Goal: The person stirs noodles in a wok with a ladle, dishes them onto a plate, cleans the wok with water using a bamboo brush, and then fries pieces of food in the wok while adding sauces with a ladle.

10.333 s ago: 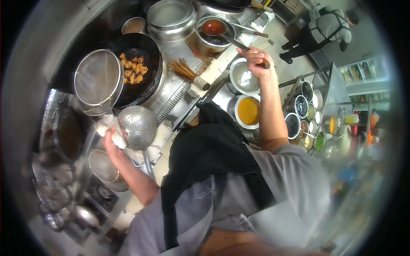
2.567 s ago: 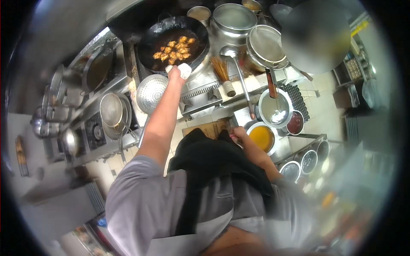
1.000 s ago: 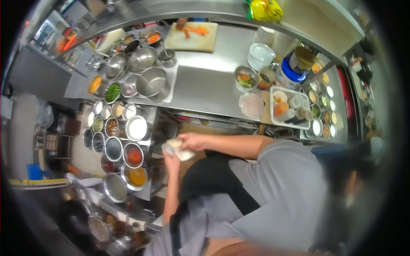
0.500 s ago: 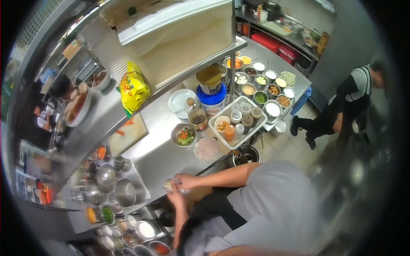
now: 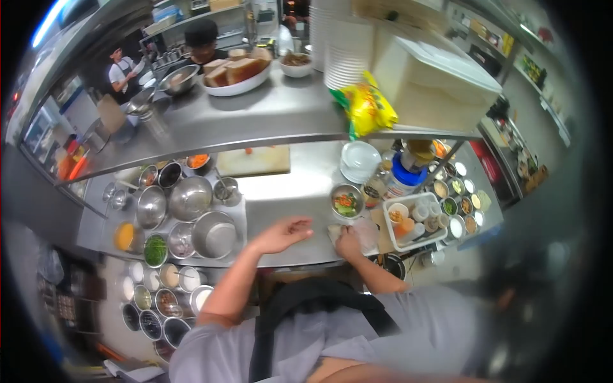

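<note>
Above the steel counter, my left hand (image 5: 285, 234) is open, its fingers stretched to the right and holding nothing. My right hand (image 5: 348, 244) is closed on a small pale folded thing (image 5: 334, 232) at the counter's front; its exact kind is unclear. Partly behind that hand lies a thin, round, pale pinkish thing (image 5: 366, 233). Just beyond stands a metal bowl (image 5: 334, 207) of chopped green and orange vegetables.
White tub of squeeze bottles (image 5: 418, 244) and a glass bottle (image 5: 375, 186) on the right. Metal bowls (image 5: 214, 235) on the left; a cutting board (image 5: 271, 159) behind. Overhead shelf (image 5: 281, 124) holds a yellow bag (image 5: 368, 110). Another person (image 5: 202, 41) stands beyond.
My view has swung left and levelled. Both hands were together at the pale thing; now my left hand has come away, and my right holds it beside the round pinkish thing.
</note>
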`<state>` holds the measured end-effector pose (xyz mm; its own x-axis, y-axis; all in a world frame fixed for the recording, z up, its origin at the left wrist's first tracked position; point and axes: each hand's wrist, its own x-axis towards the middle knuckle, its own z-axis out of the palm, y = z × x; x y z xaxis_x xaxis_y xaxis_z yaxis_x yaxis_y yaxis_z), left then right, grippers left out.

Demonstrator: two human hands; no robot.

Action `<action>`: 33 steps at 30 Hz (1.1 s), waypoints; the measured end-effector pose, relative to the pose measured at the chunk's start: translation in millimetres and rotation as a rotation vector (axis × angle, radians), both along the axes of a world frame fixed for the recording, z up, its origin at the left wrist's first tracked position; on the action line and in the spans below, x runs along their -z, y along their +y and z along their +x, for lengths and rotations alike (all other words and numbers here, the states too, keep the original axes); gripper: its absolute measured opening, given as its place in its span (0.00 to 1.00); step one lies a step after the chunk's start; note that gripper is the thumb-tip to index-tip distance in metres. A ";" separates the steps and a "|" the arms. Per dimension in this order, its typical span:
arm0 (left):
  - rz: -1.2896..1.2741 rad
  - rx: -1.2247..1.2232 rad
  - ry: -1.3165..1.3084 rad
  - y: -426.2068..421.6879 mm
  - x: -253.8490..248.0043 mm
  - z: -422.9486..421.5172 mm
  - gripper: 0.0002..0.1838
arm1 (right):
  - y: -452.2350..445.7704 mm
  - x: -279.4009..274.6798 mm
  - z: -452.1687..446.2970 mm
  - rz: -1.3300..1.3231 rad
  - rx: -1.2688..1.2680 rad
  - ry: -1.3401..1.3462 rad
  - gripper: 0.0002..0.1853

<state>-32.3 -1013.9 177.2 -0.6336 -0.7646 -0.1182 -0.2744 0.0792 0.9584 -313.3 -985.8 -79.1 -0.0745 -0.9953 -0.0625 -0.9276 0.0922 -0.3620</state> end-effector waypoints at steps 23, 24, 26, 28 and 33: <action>-1.550 -0.837 -0.330 -347.5 -242.0 181.1 0.18 | -17.1 0.5 127.2 -0.172 -0.239 -0.045 0.31; -1.546 -0.833 -0.323 -344.9 -244.0 177.0 0.18 | -17.8 1.8 127.6 -0.185 -0.248 -0.034 0.31; -1.506 -0.798 -0.105 -338.5 -242.2 173.4 0.19 | -7.8 0.2 130.5 -0.177 -0.255 -0.026 0.31; -1.415 -0.795 -0.056 -337.7 -231.6 172.4 0.18 | -15.8 -12.7 132.2 -0.179 -0.298 -0.051 0.32; -1.474 -0.628 -0.139 -345.1 -207.5 190.7 0.16 | -18.8 -0.7 133.2 -0.157 -0.322 -0.070 0.32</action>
